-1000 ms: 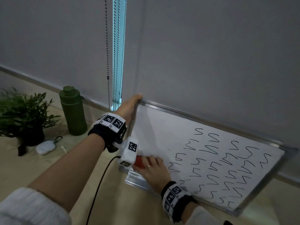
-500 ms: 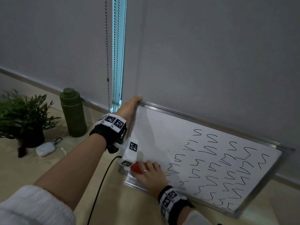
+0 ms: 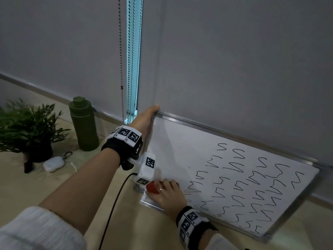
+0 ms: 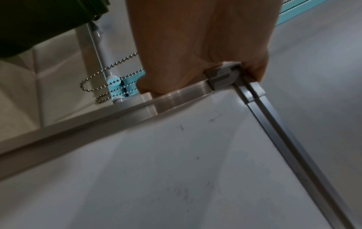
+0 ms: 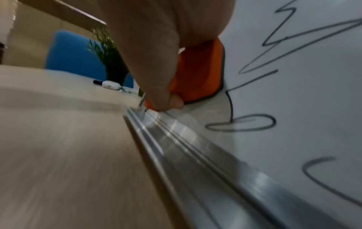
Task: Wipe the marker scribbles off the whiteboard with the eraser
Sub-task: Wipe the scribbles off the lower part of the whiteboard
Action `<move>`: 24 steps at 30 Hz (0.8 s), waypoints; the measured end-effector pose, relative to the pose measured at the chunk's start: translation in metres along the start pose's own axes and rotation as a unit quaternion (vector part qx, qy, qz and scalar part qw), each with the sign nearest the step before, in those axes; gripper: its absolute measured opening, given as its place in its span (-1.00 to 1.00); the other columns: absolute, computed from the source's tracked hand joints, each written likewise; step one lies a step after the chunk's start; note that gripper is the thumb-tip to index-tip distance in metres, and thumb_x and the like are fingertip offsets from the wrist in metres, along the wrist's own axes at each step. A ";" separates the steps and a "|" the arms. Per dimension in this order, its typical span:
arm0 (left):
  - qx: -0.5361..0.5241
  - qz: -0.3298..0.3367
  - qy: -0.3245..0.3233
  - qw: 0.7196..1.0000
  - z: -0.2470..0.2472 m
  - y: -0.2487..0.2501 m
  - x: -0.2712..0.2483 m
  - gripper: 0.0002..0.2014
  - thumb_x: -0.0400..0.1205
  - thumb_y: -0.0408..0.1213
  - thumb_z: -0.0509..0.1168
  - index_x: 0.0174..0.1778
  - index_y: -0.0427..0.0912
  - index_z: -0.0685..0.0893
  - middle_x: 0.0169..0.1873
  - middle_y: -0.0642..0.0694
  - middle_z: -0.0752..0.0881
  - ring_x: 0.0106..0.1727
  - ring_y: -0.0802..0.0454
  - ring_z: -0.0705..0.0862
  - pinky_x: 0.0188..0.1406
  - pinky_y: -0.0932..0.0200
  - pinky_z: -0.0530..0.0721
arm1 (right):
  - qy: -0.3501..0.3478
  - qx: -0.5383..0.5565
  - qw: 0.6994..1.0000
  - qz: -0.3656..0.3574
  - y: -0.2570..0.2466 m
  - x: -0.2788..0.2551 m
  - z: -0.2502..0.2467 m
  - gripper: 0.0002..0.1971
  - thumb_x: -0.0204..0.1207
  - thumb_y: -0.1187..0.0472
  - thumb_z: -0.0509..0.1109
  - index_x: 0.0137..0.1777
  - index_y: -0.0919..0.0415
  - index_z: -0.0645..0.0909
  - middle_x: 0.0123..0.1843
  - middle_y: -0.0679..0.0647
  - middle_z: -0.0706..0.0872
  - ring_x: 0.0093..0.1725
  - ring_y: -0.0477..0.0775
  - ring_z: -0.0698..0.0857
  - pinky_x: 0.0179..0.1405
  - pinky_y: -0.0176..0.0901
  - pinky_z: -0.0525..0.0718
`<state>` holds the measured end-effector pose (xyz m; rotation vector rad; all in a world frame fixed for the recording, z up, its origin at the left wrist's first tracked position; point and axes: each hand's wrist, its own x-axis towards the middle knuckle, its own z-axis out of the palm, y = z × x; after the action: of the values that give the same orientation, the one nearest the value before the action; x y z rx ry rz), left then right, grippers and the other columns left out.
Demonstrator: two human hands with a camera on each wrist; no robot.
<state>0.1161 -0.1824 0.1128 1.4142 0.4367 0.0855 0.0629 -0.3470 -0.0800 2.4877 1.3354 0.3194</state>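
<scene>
A whiteboard [image 3: 180, 152] in an aluminium frame leans against the grey blind, its right part covered with black marker scribbles [image 3: 252, 186]. My left hand [image 3: 146, 118] grips the board's top left corner [image 4: 225, 74], thumb and fingers curled over the frame. My right hand [image 3: 167, 193] holds a red-orange eraser [image 3: 152, 187] pressed flat on the board near its bottom left corner. In the right wrist view the eraser [image 5: 197, 69] lies under my fingers, just above the bottom frame rail [image 5: 195, 147], with scribbles [image 5: 293, 38] to its right.
On the wooden table [image 3: 54, 181] to the left stand a green bottle [image 3: 83, 123] and a potted plant [image 3: 27, 130], with a small white case [image 3: 54, 164] in front. Bead chains [image 3: 121, 60] hang behind the board's left corner. A black cable [image 3: 115, 204] runs from my left wrist.
My right hand has slid the eraser down and to the left, toward the board's bottom left corner. The left hand has kept its hold on the top corner.
</scene>
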 end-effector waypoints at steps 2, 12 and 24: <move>-0.002 0.004 0.001 1.000 0.000 0.003 -0.004 -0.63 0.49 0.13 0.28 -0.06 -0.12 0.69 -0.05 -0.20 0.70 0.13 -0.17 0.65 0.38 -0.03 0.51 | 0.037 0.012 0.999 0.010 0.005 0.005 -0.006 -0.45 -0.06 -0.07 0.69 0.01 -0.34 0.68 -0.04 -0.03 0.71 -0.13 0.10 0.45 -0.10 -0.02 0.35; 0.012 0.021 0.017 1.000 0.002 0.003 -0.004 -0.72 0.62 0.01 0.19 -0.04 -0.14 0.59 -0.17 -0.09 0.60 -0.02 -0.05 0.60 0.10 0.18 0.41 | 0.072 -0.004 0.996 0.042 -0.002 -0.006 0.001 -0.56 0.08 -0.01 0.57 0.02 -0.29 0.67 0.05 -0.01 0.65 -0.11 0.11 0.39 -0.08 0.00 0.34; -0.024 0.015 -0.015 0.999 -0.001 -0.003 0.011 -0.75 0.53 0.06 0.27 -0.26 -0.03 0.69 -0.19 -0.12 0.69 0.12 -0.16 0.64 0.41 -0.06 0.49 | 0.264 0.022 0.935 0.235 0.049 -0.017 -0.033 -0.01 -0.17 0.28 0.68 0.31 -0.27 0.39 0.14 0.16 0.46 -0.05 0.20 0.39 -0.04 0.06 0.41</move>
<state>0.1256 -0.1789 0.1069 1.3729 0.3865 0.0978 0.0802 -0.3816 -0.0324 2.8552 0.8751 1.1439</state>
